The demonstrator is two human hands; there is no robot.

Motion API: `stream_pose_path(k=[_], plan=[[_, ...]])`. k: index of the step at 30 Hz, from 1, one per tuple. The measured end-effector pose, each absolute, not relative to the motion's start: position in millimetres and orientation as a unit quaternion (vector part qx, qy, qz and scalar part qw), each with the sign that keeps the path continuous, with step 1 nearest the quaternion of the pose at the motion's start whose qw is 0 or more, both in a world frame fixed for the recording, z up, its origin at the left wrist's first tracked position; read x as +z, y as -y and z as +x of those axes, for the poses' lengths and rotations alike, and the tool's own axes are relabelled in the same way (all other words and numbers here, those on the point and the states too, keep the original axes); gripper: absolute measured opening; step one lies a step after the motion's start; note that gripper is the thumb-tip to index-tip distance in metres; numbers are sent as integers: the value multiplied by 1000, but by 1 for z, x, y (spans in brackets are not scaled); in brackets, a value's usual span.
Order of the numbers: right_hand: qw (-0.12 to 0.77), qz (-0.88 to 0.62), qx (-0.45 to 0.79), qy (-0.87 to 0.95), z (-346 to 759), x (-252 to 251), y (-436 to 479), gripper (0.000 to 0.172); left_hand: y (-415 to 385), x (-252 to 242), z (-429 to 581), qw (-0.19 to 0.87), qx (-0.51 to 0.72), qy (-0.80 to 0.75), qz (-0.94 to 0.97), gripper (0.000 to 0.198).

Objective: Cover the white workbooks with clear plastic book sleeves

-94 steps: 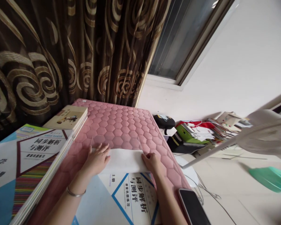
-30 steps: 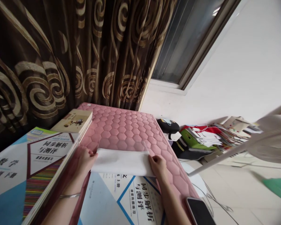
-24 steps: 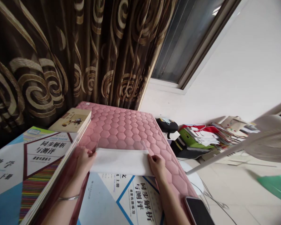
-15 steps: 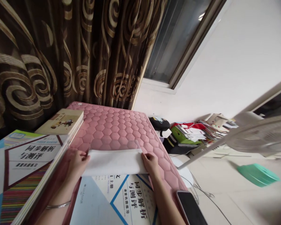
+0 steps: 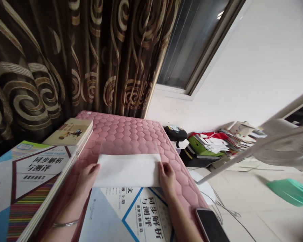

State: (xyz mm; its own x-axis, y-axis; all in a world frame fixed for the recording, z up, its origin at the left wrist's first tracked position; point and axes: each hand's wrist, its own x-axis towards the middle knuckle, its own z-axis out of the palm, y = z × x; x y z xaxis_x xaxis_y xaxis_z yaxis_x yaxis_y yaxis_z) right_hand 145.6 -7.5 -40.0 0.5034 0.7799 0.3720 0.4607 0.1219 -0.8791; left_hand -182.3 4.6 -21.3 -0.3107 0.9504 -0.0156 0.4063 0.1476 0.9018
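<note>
A white sheet [image 5: 128,170] lies across the upper part of a blue-and-white workbook [image 5: 108,215]. Clear film [image 5: 128,148] extends beyond the sheet's far edge, over the pink quilted surface. My left hand [image 5: 89,174] pinches the sheet's left edge between thumb and fingers, and a silver bangle circles that wrist. At the opposite edge, my right hand [image 5: 167,176] has its fingers curled closed on the sheet. The workbook's top is hidden under the sheet, and my right forearm crosses its right side.
A stack of workbooks [image 5: 42,168] and a beige book [image 5: 69,131] sit at the left of the pink quilted mat [image 5: 121,129]. A phone [image 5: 210,225] lies at front right. Beyond it are a fan [image 5: 288,148], cables, a green object [image 5: 290,191] and piled papers.
The white sheet now looks flatter and taller, with more clear film showing beyond its far edge. Both hands still hold its sides. The whole view has shifted slightly.
</note>
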Motion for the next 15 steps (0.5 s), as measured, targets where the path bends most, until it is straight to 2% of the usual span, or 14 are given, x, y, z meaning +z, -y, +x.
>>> stream_pose_path(k=[2, 9, 15], plan=[[583, -642, 134, 479, 147, -43, 8, 50, -1, -19, -181, 332, 427, -686, 487, 30], [590, -646, 116, 471, 146, -45, 7, 51, 7, -12, -168, 262, 434, -700, 503, 29], [608, -627, 179, 453, 143, -37, 13, 45, 10, -11, -162, 239, 451, -704, 494, 26]])
